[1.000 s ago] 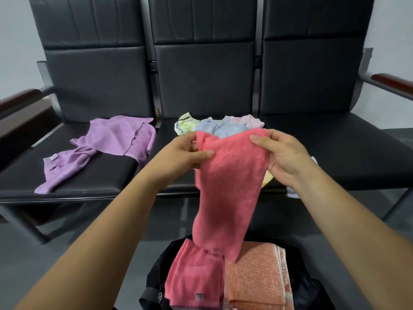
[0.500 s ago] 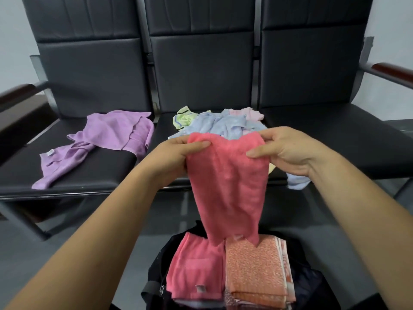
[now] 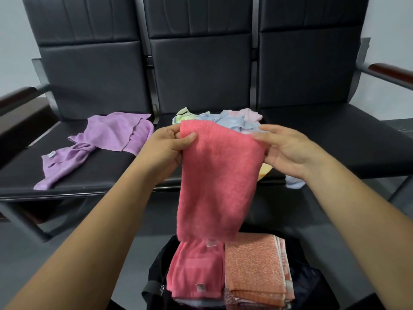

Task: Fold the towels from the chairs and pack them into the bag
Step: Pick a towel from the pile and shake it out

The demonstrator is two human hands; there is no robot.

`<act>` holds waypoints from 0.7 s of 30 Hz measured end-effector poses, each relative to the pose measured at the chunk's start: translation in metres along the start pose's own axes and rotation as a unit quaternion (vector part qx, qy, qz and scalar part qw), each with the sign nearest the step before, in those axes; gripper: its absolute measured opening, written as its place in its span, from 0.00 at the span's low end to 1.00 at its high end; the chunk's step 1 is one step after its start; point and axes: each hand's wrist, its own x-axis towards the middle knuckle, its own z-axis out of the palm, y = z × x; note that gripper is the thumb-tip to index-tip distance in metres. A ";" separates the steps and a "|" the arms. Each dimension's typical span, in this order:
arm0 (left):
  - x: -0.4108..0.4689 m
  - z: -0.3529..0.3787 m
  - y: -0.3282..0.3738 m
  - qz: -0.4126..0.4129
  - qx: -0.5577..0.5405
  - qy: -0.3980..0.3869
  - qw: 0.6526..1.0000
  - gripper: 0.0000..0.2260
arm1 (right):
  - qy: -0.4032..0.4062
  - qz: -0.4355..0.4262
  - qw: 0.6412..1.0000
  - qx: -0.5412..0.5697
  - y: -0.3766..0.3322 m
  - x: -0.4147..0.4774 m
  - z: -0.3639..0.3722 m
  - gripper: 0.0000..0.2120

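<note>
I am pinching the coral-pink terry towel (image 3: 219, 182) by its top corners, left hand (image 3: 165, 148) and right hand (image 3: 288, 153), hanging it over the black fabric bag (image 3: 309, 285); keeping corners level should be squaring the fold.

Your left hand (image 3: 166, 151) and right hand (image 3: 288, 151) have moved slightly farther apart, widening the pink towel (image 3: 219, 180) along its top edge. Its lower end, previously tapered, now hangs nearly square.
</note>
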 end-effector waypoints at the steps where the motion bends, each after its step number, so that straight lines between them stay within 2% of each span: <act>1: 0.001 -0.004 -0.001 0.016 0.074 0.016 0.997 0.11 | -0.014 -0.002 1.000 -0.028 -0.001 -0.001 -0.001 0.25; 2: 0.002 -0.007 -0.001 0.036 0.189 0.037 0.981 0.10 | -0.016 -0.005 0.995 -0.096 -0.001 -0.003 0.000 0.24; 3: 0.003 -0.011 -0.002 0.056 0.307 0.058 0.948 0.09 | -0.009 -0.020 0.979 -0.201 0.000 -0.003 -0.001 0.20; 4: 0.004 -0.013 -0.003 0.063 0.387 0.066 0.918 0.07 | 0.013 -0.048 0.948 -0.315 0.001 -0.003 -0.001 0.15; 5: 0.004 -0.014 -0.003 0.061 0.420 0.067 0.903 0.06 | 0.041 -0.081 0.911 -0.402 0.002 -0.003 -0.001 0.09; 6: 0.003 -0.013 -0.004 0.049 0.408 0.070 0.909 0.06 | 0.064 -0.107 0.886 -0.448 0.003 -0.003 -0.001 0.05; 7: 0.003 -0.012 -0.005 0.036 0.373 0.073 0.924 0.07 | 0.075 -0.125 0.884 -0.443 0.003 -0.003 -0.001 0.03; 9: 0.002 -0.006 -0.004 0.015 0.271 0.087 0.959 0.07 | 0.064 -0.127 0.927 -0.347 0.004 -0.003 -0.002 0.03; 12: 0.003 0.001 -0.003 0.007 0.157 0.104 0.982 0.07 | 0.062 -0.080 0.975 -0.200 0.002 -0.004 -0.001 0.04; 14: 0.005 -0.001 -0.003 0.002 0.092 0.062 0.994 0.08 | 0.065 -0.063 0.993 -0.082 -0.002 -0.001 0.001 0.07; 16: 0.006 -0.004 -0.004 0.005 0.060 0.008 0.998 0.13 | 0.035 -0.060 0.998 -0.010 -0.009 -0.002 0.001 0.12; 18: 0.008 -0.006 -0.002 0.024 0.076 0.011 0.997 0.13 | -0.004 -0.063 0.997 -0.040 -0.016 -0.004 -0.002 0.18; 20: 0.009 -0.006 -0.002 0.041 0.109 0.041 0.992 0.09 | 0.002 -0.079 0.981 -0.175 -0.017 -0.004 -0.005 0.21; 21: 0.009 -0.006 -0.002 0.045 0.122 0.052 0.990 0.07 | 0.029 -0.097 0.958 -0.267 -0.017 -0.004 -0.007 0.19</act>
